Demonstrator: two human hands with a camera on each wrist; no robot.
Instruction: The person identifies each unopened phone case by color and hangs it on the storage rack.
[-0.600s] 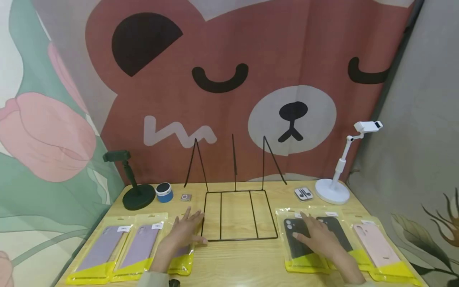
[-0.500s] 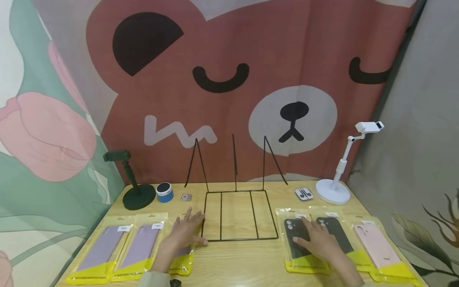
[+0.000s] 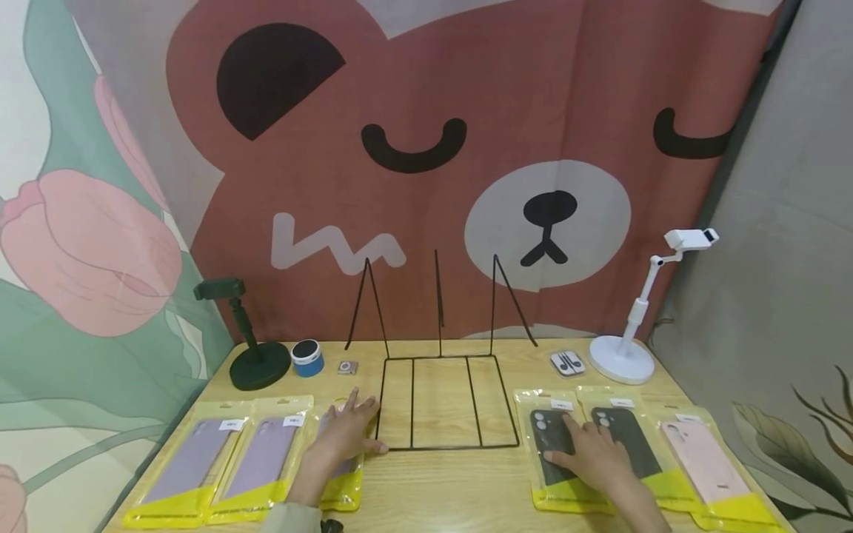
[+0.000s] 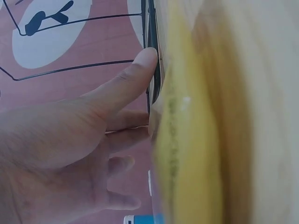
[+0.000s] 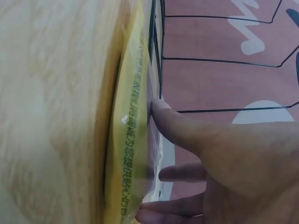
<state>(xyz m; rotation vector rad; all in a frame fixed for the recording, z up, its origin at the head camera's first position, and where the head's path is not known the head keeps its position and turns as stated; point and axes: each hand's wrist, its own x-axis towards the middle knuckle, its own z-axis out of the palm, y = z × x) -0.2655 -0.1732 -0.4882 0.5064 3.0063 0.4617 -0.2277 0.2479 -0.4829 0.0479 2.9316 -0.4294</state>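
In the head view my left hand (image 3: pixel 338 443) lies spread over a packaged purple phone case (image 3: pixel 343 490), partly hiding it. The thumb reaches the front left corner of a black wire rack (image 3: pixel 460 447); the left wrist view shows the thumb tip against a black bar. My right hand (image 3: pixel 596 455) rests over a packaged black phone case (image 3: pixel 550 437), fingers loosely extended. Its thumb tip is on or just over that packet; contact is hard to tell. In the right wrist view the hand is beside the yellow packet edge (image 5: pixel 128 140).
Two more packaged purple cases (image 3: pixel 193 459) lie at the left. At the right are another packaged black case (image 3: pixel 633 440) and a pink one (image 3: pixel 705 455). Behind stand a dark phone stand (image 3: pixel 260 366), a blue speaker (image 3: pixel 307 359), a small player (image 3: pixel 347 367), boxed earphones (image 3: pixel 568 363) and a white stand (image 3: pixel 622 359).
The right hand has shifted slightly, its fingers moving down and inward over the black case packet. The left hand stays nearly in place. The whole view shifts a little.
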